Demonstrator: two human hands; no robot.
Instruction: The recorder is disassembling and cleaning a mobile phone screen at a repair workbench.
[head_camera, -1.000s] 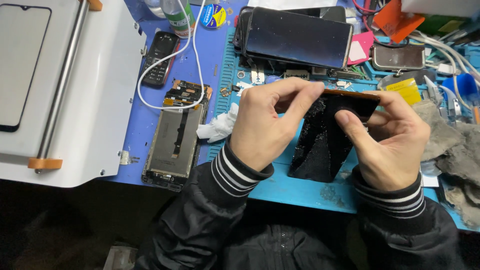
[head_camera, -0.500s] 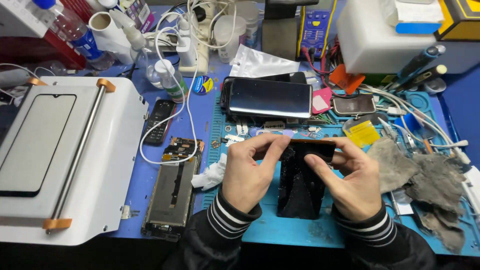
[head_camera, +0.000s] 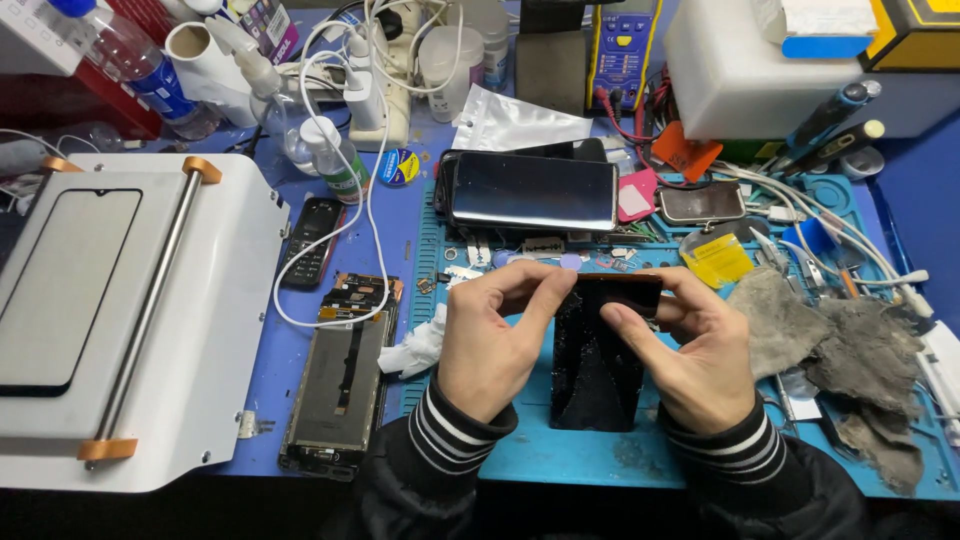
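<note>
While both hands pinch its top edge, the black phone screen stands tilted on the blue mat, left hand and right hand closed, thumbs steadying it.

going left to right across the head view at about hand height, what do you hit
white machine with a dark glass panel on top → opened phone frame → crumpled white tissue → left hand → black screen panel, held by both hands → right hand → grey rags
</note>
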